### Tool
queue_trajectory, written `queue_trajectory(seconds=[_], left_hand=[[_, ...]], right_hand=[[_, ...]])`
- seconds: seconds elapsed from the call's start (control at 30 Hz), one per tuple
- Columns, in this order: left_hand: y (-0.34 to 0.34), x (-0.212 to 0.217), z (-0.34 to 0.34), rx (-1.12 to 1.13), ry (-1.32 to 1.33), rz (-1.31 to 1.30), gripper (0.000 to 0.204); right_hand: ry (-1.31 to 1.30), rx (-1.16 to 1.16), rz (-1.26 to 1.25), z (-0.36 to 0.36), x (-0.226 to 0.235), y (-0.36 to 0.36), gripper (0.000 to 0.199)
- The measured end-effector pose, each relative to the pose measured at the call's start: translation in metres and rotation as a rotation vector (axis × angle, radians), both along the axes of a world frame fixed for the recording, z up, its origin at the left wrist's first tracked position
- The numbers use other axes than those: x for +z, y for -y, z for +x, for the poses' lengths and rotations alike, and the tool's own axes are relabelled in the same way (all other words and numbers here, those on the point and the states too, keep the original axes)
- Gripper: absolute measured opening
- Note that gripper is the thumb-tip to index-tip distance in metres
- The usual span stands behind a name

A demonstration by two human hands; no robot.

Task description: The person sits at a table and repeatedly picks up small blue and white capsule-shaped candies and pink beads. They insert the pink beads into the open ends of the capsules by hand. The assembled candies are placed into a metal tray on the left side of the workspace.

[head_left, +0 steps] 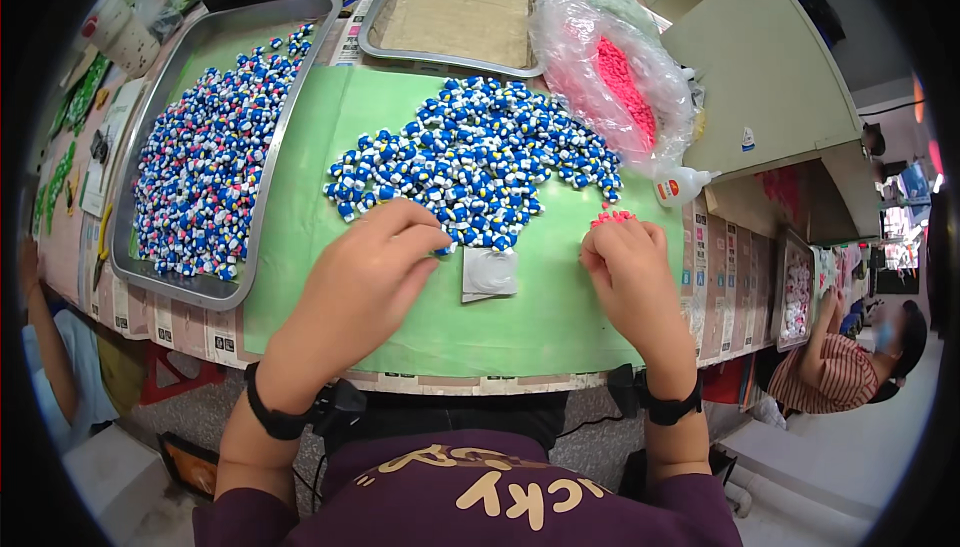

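Note:
A broad heap of small blue-and-white pieces with yellow spots (480, 147) covers the middle of the green mat (560, 332). My left hand (365, 277) is at the heap's near edge, its thumb and fingers closed at a small blue-and-white piece (446, 249). Just right of those fingertips lies a small white square pad (490, 273). My right hand (632, 272) rests farther right with bent fingers pressed together, beside a little pile of pink pieces (612, 218). Whatever its fingertips pinch is hidden.
At left, a metal tray (245, 272) holds many blue-and-white pieces with pink bits. Behind the heap stands another metal tray (455, 7). A plastic bag of pink pieces (625, 87) and a white squeeze bottle (682, 185) lie back right, beside a cabinet (770, 67). Another person (835, 377) sits at right.

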State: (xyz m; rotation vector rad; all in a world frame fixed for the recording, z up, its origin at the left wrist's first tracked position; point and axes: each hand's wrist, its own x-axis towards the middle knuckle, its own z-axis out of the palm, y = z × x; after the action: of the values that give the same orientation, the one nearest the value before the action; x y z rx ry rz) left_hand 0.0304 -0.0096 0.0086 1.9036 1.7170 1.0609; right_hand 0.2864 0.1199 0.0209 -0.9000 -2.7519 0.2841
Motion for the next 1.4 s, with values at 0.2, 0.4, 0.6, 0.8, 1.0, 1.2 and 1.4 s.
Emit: queue_trajectory(seconds=[0.2,0.4,0.6,0.8,1.0,1.2,1.4], left_hand=[[-0.009,-0.004,0.013,-0.014,-0.074,-0.070,0.020],[-0.010,-0.013,0.015,-0.054,-0.274,-0.008,0.018],[-0.007,-0.002,0.003,-0.016,-0.205,0.018,0.018],[0.005,0.008,-0.009,0.012,0.206,-0.097,0.018],[0.007,0.020,0.003,-0.230,1.022,-0.252,0.019],[0.005,0.021,0.020,-0.246,1.197,-0.448,0.020],[0.007,0.021,0.019,-0.167,1.541,-0.562,0.023]], right_hand=[[-0.100,-0.052,-0.108,0.004,-0.007,0.008,0.019],[-0.081,-0.005,-0.056,0.000,-0.009,0.009,0.018],[-0.198,0.039,-0.069,-0.006,0.000,0.012,0.022],[-0.427,0.144,-0.188,-0.022,0.027,0.026,0.024],[-0.577,0.236,-0.373,-0.043,0.041,0.043,0.034],[-0.558,0.245,-0.290,-0.044,0.036,0.044,0.036],[-0.586,0.234,-0.259,-0.045,0.035,0.046,0.032]])
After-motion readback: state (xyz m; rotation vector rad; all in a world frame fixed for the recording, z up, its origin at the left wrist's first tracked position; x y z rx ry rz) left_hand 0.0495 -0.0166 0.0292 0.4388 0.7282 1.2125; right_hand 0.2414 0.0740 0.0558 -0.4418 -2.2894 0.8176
